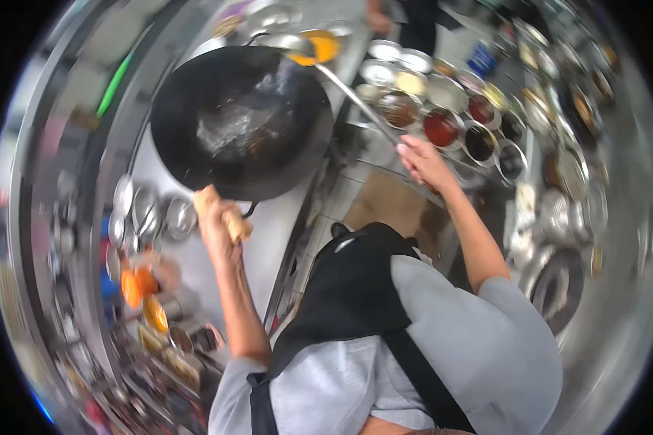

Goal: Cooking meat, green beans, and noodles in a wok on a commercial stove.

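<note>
A large black wok is at the upper left, with a shiny wet patch on its inside. My left hand is closed round a folded tan cloth at the wok's near rim. A looped handle shows beside the cloth, and what lies under the cloth is hidden. My right hand is wrapped round the long handle of a metal ladle. Its bowl is at the wok's far rim, beside a round container of orange-yellow content. I cannot tell whether the bowl touches the rim.
Several round containers of sauces and seasonings stand to the right. Metal bowls sit on the steel counter at left, with orange containers nearer me. A brown mat lies on the floor. Part of another person shows at the far edge.
</note>
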Available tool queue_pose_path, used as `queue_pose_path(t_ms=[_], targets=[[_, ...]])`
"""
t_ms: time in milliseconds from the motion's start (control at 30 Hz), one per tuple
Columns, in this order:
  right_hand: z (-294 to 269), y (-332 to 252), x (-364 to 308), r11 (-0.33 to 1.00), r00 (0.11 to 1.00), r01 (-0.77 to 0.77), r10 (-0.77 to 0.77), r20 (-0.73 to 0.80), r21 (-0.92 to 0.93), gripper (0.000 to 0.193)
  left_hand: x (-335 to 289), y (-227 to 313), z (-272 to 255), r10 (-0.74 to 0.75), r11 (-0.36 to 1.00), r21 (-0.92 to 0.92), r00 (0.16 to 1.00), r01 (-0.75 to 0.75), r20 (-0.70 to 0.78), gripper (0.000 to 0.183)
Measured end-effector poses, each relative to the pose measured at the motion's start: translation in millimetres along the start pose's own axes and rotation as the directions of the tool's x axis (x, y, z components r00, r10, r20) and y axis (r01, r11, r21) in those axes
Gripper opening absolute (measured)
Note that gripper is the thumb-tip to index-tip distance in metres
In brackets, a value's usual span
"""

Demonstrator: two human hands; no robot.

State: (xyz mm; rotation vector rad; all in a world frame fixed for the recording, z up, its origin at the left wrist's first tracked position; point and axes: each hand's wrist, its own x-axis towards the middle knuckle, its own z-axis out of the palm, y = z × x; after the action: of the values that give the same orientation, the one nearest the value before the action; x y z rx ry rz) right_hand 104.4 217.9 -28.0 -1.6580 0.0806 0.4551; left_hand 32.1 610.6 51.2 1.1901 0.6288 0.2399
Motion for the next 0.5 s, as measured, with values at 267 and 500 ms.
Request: queue_pose_path(t_ms=[267,500], targets=[[-101.7,30.8,-221.9,0.957,0.933,0.202,-0.123,-0.338,0.210,0.039,-87.4,-45.5,144.6,-0.253,0.962,0.219,0.828,0.162,0.500,0.029],[-91.7,79.8,-391.2,0.804,0.487,0.473,0.101,-0.868,0.359,0.041,-194.6,-156.2,313.0,-0.629,0.775,0.607,0.312,0.177,0.712,0.035]])
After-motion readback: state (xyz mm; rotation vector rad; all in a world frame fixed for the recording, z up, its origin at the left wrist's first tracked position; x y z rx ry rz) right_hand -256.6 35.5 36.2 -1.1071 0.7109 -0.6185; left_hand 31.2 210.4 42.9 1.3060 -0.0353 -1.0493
